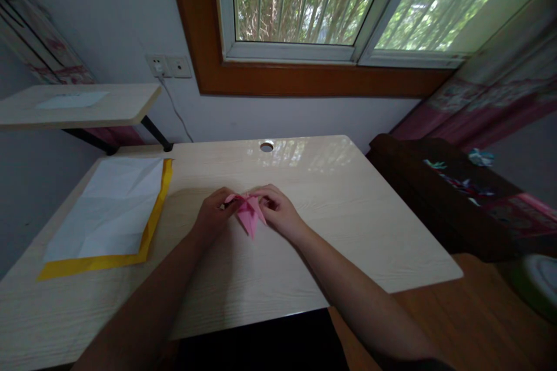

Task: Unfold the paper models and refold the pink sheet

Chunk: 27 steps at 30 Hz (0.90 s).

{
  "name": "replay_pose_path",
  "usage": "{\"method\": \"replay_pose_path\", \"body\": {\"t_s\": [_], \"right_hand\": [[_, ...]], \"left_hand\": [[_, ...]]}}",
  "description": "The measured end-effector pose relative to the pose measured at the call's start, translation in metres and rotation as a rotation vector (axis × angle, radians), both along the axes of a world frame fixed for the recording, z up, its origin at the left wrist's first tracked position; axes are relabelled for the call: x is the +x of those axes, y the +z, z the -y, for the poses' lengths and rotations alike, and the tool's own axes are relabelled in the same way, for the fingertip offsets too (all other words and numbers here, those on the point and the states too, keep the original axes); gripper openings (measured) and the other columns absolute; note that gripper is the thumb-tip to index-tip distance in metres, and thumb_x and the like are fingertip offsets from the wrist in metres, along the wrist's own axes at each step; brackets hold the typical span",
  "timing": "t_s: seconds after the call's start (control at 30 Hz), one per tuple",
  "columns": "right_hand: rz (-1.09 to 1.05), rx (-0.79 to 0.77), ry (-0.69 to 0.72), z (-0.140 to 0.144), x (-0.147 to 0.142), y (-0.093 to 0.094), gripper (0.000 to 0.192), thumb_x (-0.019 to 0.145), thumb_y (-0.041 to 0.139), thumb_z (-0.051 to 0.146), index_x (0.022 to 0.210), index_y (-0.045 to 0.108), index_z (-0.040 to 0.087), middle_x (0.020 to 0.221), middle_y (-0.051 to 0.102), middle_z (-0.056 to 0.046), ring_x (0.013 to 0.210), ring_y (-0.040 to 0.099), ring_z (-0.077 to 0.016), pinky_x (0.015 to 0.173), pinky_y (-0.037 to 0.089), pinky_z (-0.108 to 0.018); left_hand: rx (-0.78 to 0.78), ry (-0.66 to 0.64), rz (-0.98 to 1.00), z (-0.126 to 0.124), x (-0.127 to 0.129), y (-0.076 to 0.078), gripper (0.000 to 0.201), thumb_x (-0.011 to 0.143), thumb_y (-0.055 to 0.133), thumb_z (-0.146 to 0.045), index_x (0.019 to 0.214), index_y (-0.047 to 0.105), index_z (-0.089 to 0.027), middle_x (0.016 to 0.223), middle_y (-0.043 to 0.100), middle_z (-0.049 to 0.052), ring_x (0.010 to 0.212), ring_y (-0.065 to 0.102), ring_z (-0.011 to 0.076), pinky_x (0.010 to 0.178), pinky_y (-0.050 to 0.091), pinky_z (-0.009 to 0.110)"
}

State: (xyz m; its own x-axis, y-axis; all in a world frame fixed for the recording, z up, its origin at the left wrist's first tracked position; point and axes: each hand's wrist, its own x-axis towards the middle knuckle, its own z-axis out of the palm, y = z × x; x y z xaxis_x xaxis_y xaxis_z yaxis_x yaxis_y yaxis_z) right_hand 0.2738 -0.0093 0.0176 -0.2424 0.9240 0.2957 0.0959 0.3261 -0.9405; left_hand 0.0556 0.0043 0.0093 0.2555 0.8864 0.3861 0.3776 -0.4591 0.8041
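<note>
A pink folded paper figure (pixel 248 217), pointed at its lower end, is held between my two hands above the middle of the desk (pixel 348 232). On its left side, my left hand (pixel 215 207) pinches an upper flap between thumb and fingers. My right hand (pixel 278 208) grips the upper right part, with its fingers curled in. The fingertips partly cover the upper edges of the paper, so the exact folds there are hidden.
A creased white sheet (pixel 115 208) lies over a yellow sheet (pixel 150 232) at the left. Behind it a raised shelf (pixel 126 105) stands on black legs. The desk has a round cable hole (pixel 267 146) near the wall. A dark wooden cabinet (pixel 418 185) holding small items stands at right.
</note>
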Motion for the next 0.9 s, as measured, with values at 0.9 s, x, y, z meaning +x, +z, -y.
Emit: {"method": "replay_pose_path", "body": {"t_s": [0.9], "right_hand": [[-0.329, -0.41, -0.21, -0.006, 0.0, -0.011, 0.032, 0.074, 0.079, 0.049, 0.072, 0.067, 0.02, 0.056, 0.054, 0.004, 0.047, 0.037, -0.0089, 0.044, 0.026, -0.024]], "left_hand": [[0.437, -0.124, -0.054, 0.013, 0.01, 0.016, 0.038, 0.088, 0.069, -0.018, 0.124, 0.06, -0.025, 0.111, 0.056, 0.006, 0.088, 0.059, 0.0145, 0.076, 0.056, 0.029]]}}
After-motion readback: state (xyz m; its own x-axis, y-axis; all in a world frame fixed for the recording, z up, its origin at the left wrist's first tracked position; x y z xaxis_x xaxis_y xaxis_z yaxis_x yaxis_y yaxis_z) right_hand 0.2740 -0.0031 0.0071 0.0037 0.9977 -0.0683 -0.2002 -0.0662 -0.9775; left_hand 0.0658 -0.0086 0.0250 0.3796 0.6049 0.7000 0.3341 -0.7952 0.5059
